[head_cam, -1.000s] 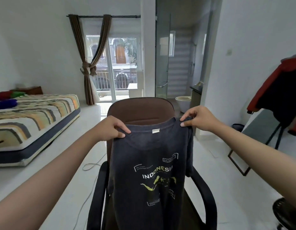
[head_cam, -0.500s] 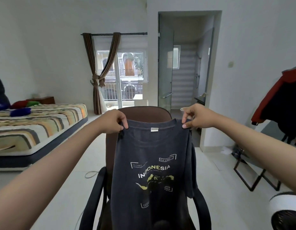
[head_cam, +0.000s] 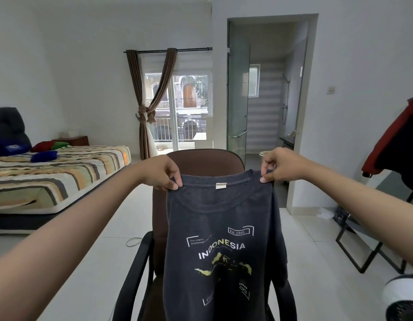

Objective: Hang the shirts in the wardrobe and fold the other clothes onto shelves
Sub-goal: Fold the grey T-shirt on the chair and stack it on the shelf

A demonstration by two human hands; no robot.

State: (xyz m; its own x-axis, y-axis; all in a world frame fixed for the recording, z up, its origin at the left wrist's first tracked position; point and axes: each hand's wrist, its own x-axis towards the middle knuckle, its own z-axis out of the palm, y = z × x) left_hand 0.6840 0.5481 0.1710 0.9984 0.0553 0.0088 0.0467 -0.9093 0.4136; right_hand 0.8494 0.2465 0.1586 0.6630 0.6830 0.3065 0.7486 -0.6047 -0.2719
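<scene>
Left hand (head_cam: 162,173): pinched on one shoulder of the T-shirt (head_cam: 220,246).
Right hand (head_cam: 280,165): pinched on the other shoulder.
Chair (head_cam: 200,163): just behind both hands.

Striped bed (head_cam: 62,177) far left of left hand (head_cam: 162,173): blue pillow (head_cam: 43,155), red pillow (head_cam: 42,146), green pillow (head_cam: 60,145) on it. White tiled floor (head_cam: 103,246) below hands: office chair (head_cam: 200,163).

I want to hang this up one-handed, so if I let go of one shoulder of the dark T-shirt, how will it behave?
Probably floppy: the T-shirt drapes limp from the left hand and right hand, so the freed side should sag. It looks light, since fingertip pinches hold it.
</scene>
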